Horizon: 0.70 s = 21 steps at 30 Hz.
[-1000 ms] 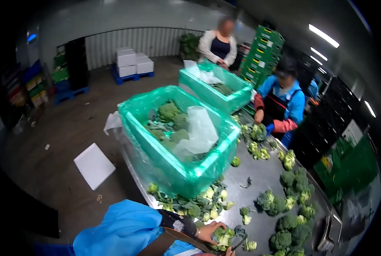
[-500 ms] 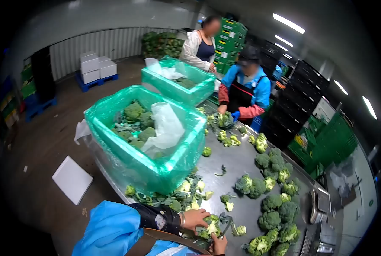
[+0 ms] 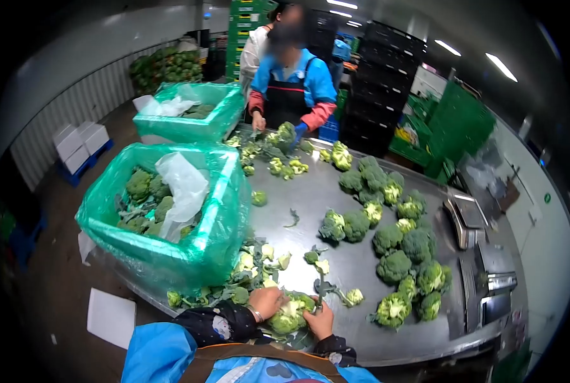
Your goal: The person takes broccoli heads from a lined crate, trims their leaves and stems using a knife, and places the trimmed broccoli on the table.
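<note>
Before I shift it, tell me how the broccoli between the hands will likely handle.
The broccoli would probably roll if nudged: its outline is rounded. It seems stiff, showing no sag against the left hand.

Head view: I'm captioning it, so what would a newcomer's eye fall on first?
Probably the green plastic-wrapped crate at the left of the metal table, with a second crate behind it. Next, the broccoli heads clustered on the right. Then, at the near edge, the left hand on one broccoli head and the right hand with what looks like a knife.
</note>
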{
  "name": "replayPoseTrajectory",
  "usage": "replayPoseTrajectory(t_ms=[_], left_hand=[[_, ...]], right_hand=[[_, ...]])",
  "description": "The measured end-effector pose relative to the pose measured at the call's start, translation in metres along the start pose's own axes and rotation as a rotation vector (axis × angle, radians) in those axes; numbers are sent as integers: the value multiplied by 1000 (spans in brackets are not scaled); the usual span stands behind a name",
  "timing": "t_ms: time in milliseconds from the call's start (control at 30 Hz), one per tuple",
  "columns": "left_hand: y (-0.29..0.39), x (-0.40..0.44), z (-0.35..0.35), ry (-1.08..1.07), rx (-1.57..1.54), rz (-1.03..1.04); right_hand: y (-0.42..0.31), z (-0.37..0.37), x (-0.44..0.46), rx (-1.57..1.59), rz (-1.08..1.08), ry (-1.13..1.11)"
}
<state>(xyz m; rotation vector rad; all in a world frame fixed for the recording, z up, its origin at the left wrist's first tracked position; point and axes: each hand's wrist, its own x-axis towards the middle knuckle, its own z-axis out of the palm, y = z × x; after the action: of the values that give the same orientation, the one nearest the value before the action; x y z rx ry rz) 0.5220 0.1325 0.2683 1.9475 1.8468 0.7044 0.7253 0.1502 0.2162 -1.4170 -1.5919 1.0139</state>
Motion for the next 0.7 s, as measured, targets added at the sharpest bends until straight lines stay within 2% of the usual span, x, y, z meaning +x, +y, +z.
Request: replayPoseTrajectory(t_ms=[67,100,133,167,200,233,267,333,400,433,467,533,600,633,667,700], left_hand=[[-3,19,0,176,105,75],[-7,28,2,324,27,173],[-8,33,4,372,-92,65],[-5,35,-3,395,-140,21],[-6,32,-14,413,-187,-30],[-14,29,-21,424,-165,46],[-20,29,-26,435,17,92],[-19,24,-28,330,-182,29],[-33,23,-20,-321,-729,-353],[-47,26,-11,-659,-766,-362],[-51,27,-9,-690,-490,-26],[-46,31,-13,-816,-642,15],[-46,32,-13,-701,-534,-52],[-47,34,-11,-615,-441,-69],[-17,35,-32,-504,-424,-191],[-19,35,-22,-373,-453,-235]], right_hand=[[-11,0,-1,64,96,-160],[-12,2,-5,26,77,-195],[-15,4,-5,-16,51,-228],[-17,9,-10,53,-35,-168],[-15,10,-12,86,-14,-154],[-3,11,-13,159,18,-154],[1,11,-12,234,49,-154],[3,3,-13,264,58,-198],[-17,-4,-12,233,109,-286],[-36,-10,-10,181,156,-356],[-46,-15,-8,128,202,-426],[-44,-9,-4,115,-1,-372],[-39,-5,6,95,-244,-213],[-33,-6,10,78,-127,-187],[-36,-12,13,145,-157,-84],[-31,-20,14,176,18,-64]])
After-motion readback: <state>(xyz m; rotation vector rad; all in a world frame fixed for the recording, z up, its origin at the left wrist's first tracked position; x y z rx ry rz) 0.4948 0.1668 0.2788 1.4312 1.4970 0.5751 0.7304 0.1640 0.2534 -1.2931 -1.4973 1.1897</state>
